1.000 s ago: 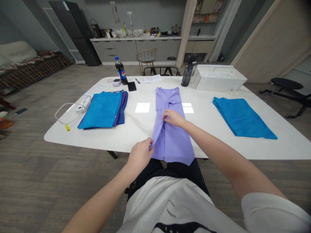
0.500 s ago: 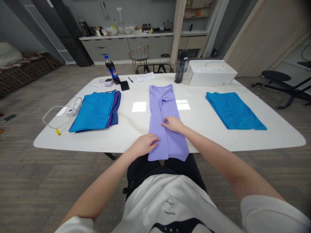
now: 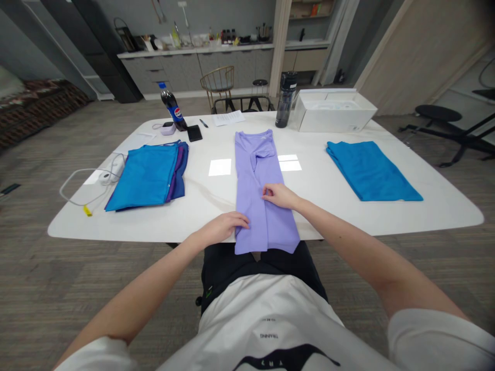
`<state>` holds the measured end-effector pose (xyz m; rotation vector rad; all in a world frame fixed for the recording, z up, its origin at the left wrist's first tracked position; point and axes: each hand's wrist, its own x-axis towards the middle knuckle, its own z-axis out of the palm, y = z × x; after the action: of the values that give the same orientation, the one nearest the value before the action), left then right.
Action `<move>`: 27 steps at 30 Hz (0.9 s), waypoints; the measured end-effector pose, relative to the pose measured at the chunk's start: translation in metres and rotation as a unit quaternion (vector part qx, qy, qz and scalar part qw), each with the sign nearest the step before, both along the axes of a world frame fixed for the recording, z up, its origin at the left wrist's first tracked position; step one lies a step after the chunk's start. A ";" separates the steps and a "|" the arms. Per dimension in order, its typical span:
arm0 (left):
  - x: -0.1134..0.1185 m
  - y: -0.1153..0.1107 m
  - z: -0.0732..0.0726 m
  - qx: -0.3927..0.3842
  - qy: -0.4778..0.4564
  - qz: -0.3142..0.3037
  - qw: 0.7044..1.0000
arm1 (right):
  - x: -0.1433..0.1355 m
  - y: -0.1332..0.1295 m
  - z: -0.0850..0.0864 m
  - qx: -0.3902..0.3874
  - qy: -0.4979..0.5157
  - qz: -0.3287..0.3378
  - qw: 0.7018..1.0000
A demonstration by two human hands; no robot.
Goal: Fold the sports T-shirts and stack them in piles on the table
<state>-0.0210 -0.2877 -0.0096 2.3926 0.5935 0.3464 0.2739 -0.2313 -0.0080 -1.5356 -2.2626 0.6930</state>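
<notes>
Single head-worn view, looking forward and down from above the person's own chest. Both hands close in the lower middle; tabletop [image 3: 332, 201] stretches beyond them, kitchen counter [image 3: 201, 51] far behind. No second view to overlap.
</notes>
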 end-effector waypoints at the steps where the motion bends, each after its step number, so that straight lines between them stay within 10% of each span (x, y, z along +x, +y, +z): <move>1: -0.001 0.002 -0.001 -0.010 0.006 -0.009 1.000 | 0.008 -0.004 -0.001 0.010 0.030 0.022 0.999; 10: -0.012 0.008 0.001 -0.073 0.027 -0.070 0.994 | 0.092 -0.066 0.001 -0.055 0.066 0.184 0.979; 19: 0.009 0.016 0.015 -0.123 -0.006 -0.043 0.991 | 0.079 -0.064 0.020 -0.115 0.071 0.200 0.970; 23: 0.025 0.048 0.030 -0.285 -0.135 0.114 0.942 | 0.080 -0.022 0.045 -0.215 0.194 0.103 0.951; 27: 0.049 0.115 0.026 -0.352 -0.272 0.289 0.848 | 0.082 0.042 0.035 -0.182 0.286 -0.133 0.931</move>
<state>0.0276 -0.1731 0.0169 1.2848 0.9524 0.8577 0.3562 -0.1889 0.0270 -1.4931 -1.5224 1.3284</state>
